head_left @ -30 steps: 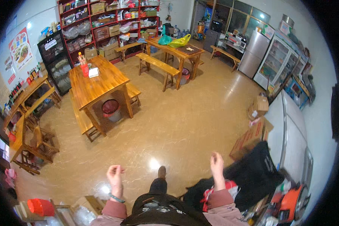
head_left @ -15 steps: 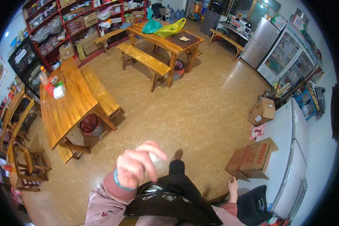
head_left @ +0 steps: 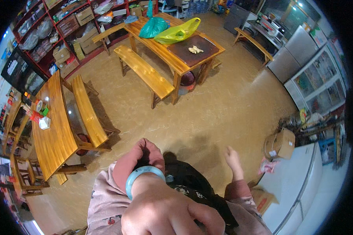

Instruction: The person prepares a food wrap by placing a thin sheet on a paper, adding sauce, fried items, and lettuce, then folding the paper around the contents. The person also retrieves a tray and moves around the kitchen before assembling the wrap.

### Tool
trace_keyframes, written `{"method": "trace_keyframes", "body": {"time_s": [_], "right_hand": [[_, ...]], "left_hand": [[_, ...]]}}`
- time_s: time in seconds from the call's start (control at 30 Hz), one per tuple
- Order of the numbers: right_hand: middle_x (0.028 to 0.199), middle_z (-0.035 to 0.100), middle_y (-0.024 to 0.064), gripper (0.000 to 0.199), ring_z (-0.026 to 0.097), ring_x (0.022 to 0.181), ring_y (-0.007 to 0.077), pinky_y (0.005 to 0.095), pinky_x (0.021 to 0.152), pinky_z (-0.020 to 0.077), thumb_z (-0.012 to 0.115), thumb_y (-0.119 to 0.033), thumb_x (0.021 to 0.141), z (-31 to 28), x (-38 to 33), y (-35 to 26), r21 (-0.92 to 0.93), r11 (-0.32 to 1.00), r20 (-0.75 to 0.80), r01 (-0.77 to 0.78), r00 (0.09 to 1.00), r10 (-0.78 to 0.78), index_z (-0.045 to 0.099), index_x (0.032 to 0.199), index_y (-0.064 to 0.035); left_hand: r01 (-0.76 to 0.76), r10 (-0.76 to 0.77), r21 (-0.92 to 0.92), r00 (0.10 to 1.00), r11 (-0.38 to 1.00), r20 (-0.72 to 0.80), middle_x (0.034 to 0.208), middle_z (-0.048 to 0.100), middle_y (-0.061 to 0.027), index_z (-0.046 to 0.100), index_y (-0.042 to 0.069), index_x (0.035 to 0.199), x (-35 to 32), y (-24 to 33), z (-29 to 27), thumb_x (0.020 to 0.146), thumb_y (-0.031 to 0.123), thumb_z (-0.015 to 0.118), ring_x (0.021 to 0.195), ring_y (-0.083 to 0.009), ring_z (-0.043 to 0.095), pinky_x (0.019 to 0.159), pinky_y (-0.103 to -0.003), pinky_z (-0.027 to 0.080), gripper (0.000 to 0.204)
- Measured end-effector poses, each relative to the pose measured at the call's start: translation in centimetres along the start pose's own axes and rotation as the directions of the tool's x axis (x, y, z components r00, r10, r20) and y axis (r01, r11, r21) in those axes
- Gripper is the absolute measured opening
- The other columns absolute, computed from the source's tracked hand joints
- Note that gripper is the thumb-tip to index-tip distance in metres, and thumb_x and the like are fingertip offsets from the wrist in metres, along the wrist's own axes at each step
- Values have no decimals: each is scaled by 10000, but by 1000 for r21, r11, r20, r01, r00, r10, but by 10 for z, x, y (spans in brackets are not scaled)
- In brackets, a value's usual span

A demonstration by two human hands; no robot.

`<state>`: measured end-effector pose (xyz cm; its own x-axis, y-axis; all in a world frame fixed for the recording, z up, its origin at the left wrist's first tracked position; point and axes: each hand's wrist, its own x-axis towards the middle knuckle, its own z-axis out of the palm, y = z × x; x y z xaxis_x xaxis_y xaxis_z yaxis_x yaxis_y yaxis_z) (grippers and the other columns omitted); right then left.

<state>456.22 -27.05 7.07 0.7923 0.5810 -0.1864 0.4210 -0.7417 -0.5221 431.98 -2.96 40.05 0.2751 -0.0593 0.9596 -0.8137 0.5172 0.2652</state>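
My left hand (head_left: 170, 215) is raised very close at the lower edge, with its back and bent knuckles toward me. Its fingertips are cut off by the picture's edge, so what they hold, if anything, is hidden. A pale blue bangle (head_left: 145, 172) circles the wrist below a bunched pink cuff (head_left: 141, 156). My right hand (head_left: 233, 158) hangs out over the floor on the right, loosely open and slightly blurred, with nothing visible in it. Between my arms shows a black apron (head_left: 192, 178) with white markings.
Ahead stands a wooden table (head_left: 164, 55) with green and yellow bags and ginger-like roots (head_left: 196, 49). A bench (head_left: 145, 72) runs before it. Another table (head_left: 55, 133) and bench (head_left: 88, 109) stand left. A white chest freezer (head_left: 288, 184) and cardboard boxes (head_left: 280, 143) line the right.
My left hand has come back and closer, down to the lower edge. My right hand has swung forward from beside the carton. The view has moved nearer the far table.
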Motion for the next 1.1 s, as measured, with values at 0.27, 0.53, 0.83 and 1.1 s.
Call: {"method": "trace_keyframes", "body": {"time_s": [0.27, 0.53, 0.83, 1.1], "right_hand": [[993, 625, 134, 344, 614, 780, 250, 320, 686, 487, 592, -156, 797, 1, 274, -88, 141, 935, 234, 324, 907, -350, 548, 1119, -42], [914, 588, 153, 316, 574, 832, 301, 385, 728, 467, 585, -146, 762, -10, 504, -154, 38, 881, 153, 472, 868, -472, 560, 1063, -52], [1315, 350, 163, 501, 324, 1219, 352, 499, 952, 309, 693, -222, 672, 49, 715, -210, -265, 683, 324, 681, 730, -602, 529, 1138, -134], [1115, 500, 122, 374, 401, 1143, 346, 504, 823, 405, 591, -142, 730, 35, 773, -201, 140, 181, 524, 973, 82, -848, 503, 1092, -117]], "left_hand": [[-186, 195, 124, 979, 975, -63, 627, 551, -69, 413, 114, 519, -4, -87, -208, 890, 156, 500, 838, -241, 626, 728, -402, 432, 383], [690, -260, 520, 695, 503, -670, 986, 551, -101, 543, 7, 920, -28, -199, -480, 775, -33, 557, 887, -223, 546, 813, -320, 425, 151], [807, -96, 394, 394, -439, -914, 1018, 566, -197, 563, -27, 940, -138, -338, -735, 711, -38, 472, 952, -369, 538, 836, -404, 445, 247], [395, -131, 232, 267, -889, -955, 1083, 526, -180, 550, 7, 984, -189, -365, -873, 708, 20, 509, 1024, -346, 503, 888, -404, 422, 280]]}}
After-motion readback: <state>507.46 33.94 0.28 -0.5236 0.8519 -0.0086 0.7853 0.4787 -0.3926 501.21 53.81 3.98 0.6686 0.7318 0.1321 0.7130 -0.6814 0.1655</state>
